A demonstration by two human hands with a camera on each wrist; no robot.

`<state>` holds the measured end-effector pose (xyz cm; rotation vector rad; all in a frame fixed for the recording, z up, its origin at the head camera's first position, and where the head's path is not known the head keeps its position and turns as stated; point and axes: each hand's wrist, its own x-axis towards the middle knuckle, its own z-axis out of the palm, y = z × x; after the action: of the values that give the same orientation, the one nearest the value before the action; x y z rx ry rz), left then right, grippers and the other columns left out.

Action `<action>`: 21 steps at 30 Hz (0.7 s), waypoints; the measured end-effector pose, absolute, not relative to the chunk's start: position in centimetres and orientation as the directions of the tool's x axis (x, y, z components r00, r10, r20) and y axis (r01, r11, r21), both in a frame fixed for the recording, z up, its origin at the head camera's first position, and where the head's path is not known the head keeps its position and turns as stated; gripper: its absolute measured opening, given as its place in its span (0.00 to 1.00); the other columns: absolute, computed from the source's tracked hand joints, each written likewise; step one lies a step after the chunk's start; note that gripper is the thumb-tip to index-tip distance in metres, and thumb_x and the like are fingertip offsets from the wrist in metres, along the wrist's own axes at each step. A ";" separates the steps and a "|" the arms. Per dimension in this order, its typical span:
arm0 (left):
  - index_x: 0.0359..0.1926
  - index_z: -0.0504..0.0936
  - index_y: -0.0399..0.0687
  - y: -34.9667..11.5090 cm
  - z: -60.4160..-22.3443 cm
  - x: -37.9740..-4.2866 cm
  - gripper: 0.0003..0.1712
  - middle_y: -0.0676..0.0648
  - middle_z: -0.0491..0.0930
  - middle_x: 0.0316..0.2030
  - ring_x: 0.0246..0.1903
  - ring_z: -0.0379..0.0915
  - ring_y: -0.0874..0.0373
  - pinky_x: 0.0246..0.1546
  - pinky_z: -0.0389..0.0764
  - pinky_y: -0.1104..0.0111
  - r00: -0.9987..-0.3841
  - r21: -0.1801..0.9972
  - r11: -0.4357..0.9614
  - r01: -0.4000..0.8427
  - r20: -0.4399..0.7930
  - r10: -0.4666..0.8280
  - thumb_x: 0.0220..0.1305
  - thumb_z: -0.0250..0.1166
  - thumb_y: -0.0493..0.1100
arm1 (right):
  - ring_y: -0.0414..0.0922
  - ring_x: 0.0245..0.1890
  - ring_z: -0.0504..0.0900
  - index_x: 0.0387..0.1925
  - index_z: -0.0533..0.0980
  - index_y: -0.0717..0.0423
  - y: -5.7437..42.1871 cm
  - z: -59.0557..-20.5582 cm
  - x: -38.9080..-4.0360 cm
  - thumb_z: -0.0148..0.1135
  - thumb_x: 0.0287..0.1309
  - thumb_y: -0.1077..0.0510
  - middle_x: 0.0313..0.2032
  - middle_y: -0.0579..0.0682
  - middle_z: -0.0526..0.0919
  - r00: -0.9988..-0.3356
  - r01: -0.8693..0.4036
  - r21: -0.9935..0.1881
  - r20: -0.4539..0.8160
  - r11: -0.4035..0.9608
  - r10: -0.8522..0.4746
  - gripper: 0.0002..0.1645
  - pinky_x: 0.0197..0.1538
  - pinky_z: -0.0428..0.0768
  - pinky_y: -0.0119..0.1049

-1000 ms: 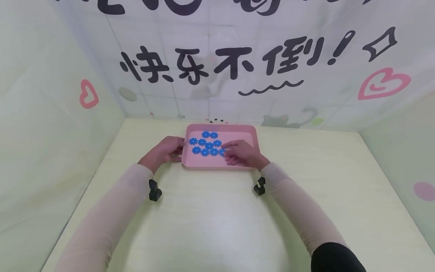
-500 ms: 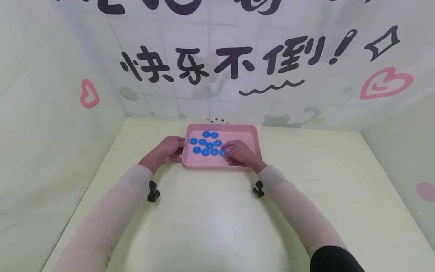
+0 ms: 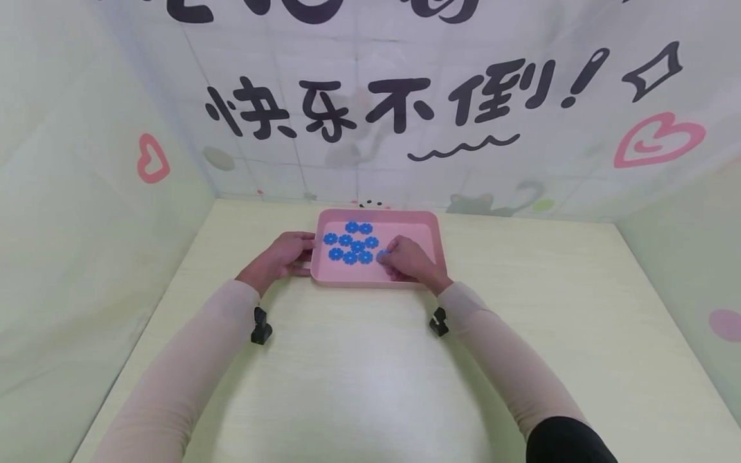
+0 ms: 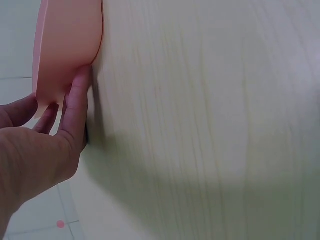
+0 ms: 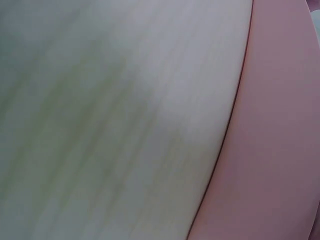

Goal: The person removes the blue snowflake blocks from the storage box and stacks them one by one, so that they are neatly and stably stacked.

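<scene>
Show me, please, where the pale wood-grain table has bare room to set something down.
The table is bare between the light pink sleeves, nearer than the pink rectangular tray, and right of the tray. Crowded: the tray's left half, with blue flower-shaped discs; its left edge, at the left hand; and around the right hand inside.

A small fabric-walled tabletop booth (image 3: 87,212) is shown; whether it is set in a home, a lab or an office cannot be told. A pale wood-grain table (image 3: 359,379) is enclosed on 3 sides by creased cloth (image 3: 370,54), on which black Chinese characters (image 3: 399,110), pink hearts (image 3: 660,141) and a grey cat (image 3: 470,204) are printed.
</scene>
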<state>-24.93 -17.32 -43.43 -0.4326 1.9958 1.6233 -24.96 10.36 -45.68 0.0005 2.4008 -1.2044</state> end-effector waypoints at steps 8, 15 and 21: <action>0.74 0.60 0.51 -17.6 -43.4 -24.9 0.27 0.38 0.70 0.57 0.53 0.69 0.46 0.43 0.85 0.55 -0.806 0.800 0.233 -0.553 -0.584 0.095 0.76 0.48 0.44 | 0.45 0.19 0.78 0.42 0.70 0.55 10.5 -45.7 -25.0 0.60 0.66 0.53 0.24 0.53 0.80 -0.893 0.177 -0.798 -0.376 0.576 -0.247 0.11 0.24 0.79 0.31; 0.73 0.60 0.52 -17.6 -43.6 -25.1 0.27 0.39 0.71 0.56 0.52 0.69 0.47 0.44 0.85 0.55 -0.809 0.803 0.237 -0.547 -0.580 0.097 0.76 0.49 0.45 | 0.48 0.22 0.80 0.48 0.72 0.55 11.0 -45.4 -25.0 0.55 0.68 0.56 0.27 0.55 0.81 -0.890 0.161 -0.827 -0.358 0.538 -0.284 0.10 0.27 0.83 0.35; 0.73 0.61 0.52 -17.6 -43.5 -25.3 0.27 0.40 0.71 0.55 0.51 0.69 0.47 0.43 0.85 0.55 -0.807 0.800 0.238 -0.550 -0.583 0.093 0.76 0.49 0.45 | 0.50 0.23 0.82 0.49 0.73 0.55 11.3 -45.0 -24.9 0.51 0.69 0.56 0.28 0.58 0.82 -0.897 0.194 -0.853 -0.354 0.485 -0.264 0.11 0.28 0.84 0.38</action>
<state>-25.26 -17.55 -43.53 -0.4171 1.9937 1.6110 -24.93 11.34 -45.00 -0.0585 2.2929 -1.3979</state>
